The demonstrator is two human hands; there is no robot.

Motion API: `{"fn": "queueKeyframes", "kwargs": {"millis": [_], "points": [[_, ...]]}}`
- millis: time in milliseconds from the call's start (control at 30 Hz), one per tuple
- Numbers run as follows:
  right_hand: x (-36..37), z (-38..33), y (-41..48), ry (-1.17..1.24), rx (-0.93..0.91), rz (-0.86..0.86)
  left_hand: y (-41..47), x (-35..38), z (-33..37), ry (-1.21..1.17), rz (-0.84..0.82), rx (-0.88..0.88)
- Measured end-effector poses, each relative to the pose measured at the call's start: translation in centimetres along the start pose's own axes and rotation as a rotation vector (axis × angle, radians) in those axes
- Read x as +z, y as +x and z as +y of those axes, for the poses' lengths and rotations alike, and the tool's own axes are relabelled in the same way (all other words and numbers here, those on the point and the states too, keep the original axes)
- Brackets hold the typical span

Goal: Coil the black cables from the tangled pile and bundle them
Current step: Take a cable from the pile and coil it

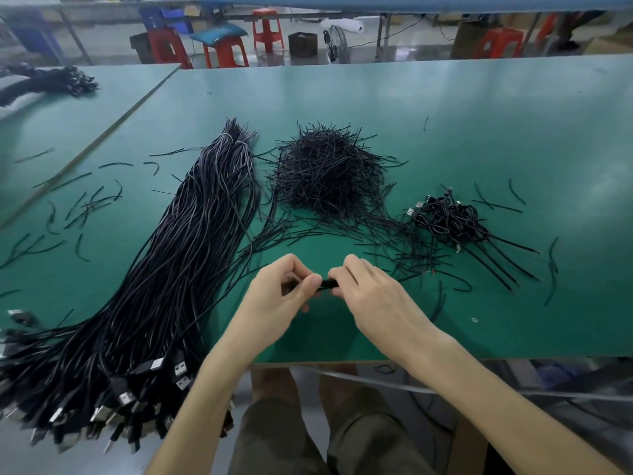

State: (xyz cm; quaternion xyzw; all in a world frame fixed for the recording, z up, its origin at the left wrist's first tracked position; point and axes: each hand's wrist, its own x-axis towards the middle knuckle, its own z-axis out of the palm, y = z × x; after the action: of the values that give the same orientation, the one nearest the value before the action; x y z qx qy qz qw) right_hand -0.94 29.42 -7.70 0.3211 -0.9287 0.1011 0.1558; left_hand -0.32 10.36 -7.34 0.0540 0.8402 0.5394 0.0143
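Note:
A long bundle of black USB cables lies on the left of the green table, plugs hanging over the near edge. Behind my hands sits a tangled pile of short black twist ties. Several coiled cables rest at the right. Above the table's near middle, my left hand and my right hand both pinch a small black cable between them. Most of that cable is hidden by my fingers.
Loose black ties are scattered over the table's left and right. A second green table with another cable heap adjoins at far left. Red stools and a fan stand beyond the far edge.

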Motion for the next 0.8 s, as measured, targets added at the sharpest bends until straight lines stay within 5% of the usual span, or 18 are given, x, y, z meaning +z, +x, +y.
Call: {"fn": "queueKeyframes", "kwargs": {"millis": [233,400,600,700,800], "points": [[-0.3,0.4,0.8,-0.032,-0.179,0.111,-0.1,-1.8,1.4,0.119,-0.354,-0.035],[0.2,0.6,1.3,-0.016,-0.203,0.217,-0.1,-1.1,1.0,-0.064,-0.377,-0.106],[0.8,1.1,1.3,-0.068,-0.086,0.332,0.6,0.7,-0.3,-0.116,-0.127,-0.142],[0.3,1.8,1.2,0.038,0.114,0.435,1.0,0.0,-0.8,-0.214,0.012,-0.164],[0.2,3.7,1.1,0.109,0.404,0.29,0.9,-0.6,-1.2,-0.294,0.116,-0.173]]}}
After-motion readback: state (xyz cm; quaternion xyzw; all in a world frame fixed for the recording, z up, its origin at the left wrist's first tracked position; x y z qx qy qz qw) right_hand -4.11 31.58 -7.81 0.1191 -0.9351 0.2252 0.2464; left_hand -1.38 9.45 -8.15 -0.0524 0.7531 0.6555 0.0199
